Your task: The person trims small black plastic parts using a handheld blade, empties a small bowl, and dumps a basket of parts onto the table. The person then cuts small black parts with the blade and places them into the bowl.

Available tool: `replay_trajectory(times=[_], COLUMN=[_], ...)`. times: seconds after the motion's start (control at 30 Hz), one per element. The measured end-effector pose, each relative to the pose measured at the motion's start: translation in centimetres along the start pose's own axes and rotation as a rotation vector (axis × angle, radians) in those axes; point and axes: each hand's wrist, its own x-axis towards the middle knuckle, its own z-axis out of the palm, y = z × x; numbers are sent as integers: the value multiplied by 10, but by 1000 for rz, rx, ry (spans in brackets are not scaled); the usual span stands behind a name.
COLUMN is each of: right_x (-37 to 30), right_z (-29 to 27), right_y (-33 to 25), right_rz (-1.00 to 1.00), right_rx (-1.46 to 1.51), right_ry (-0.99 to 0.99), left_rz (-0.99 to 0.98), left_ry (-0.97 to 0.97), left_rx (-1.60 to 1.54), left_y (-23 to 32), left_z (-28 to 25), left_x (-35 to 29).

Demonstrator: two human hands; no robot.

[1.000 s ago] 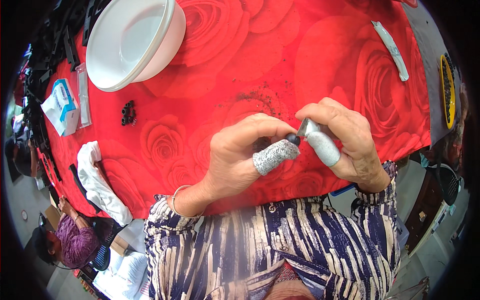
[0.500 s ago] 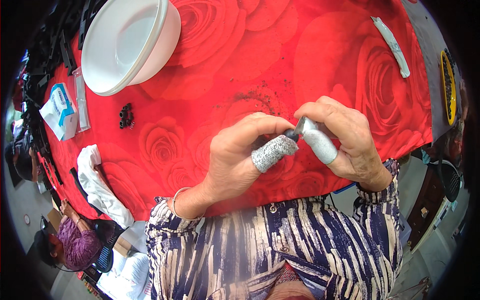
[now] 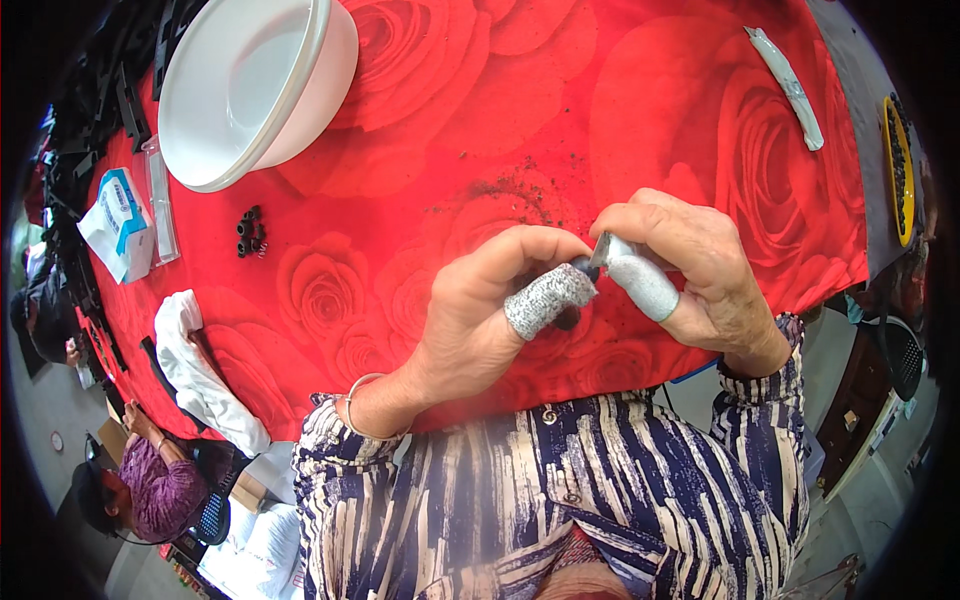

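Most things here are carried by the table (image 3: 450,110), which is covered with a red cloth printed with big roses. At its far left, a big round white plastic bowl (image 3: 325,115) is set well apart from the hands, perhaps so that room is left for them. A long soft white cloth (image 3: 205,385) is laid by the left edge, likely out of the way. In the middle, the left hand (image 3: 470,300) and the right hand (image 3: 710,275) are held close together, maybe so that small moves can be steered well. The left thumb is wrapped in a speckled grey knitted cover (image 3: 545,302), and the right thumb in a smooth pale grey cover (image 3: 645,285), probably so that skin is not cut. A thin silver metal blade (image 3: 601,248) is gripped by the right hand, and right beside it a small dark rounded piece (image 3: 586,267) is pinched at the left fingertips, it seems so that its end is left free. Whether they touch cannot be told. Tiny black crumbs (image 3: 530,187) are scattered on the cloth beyond the hands.
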Motion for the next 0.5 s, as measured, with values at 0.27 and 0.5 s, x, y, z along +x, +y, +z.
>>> replay_trajectory(times=[0.27, 0.5], right_x=[2, 3], right_z=[-2, -7], right_y=[6, 12], right_rz=[12, -49], right_rx=[59, 45], right_ry=[-47, -83], left_rz=[-103, -184], left_ry=[8, -55], left_rx=[-110, -231], left_y=[2, -2], left_z=[-1, -5], left_x=[2, 4])
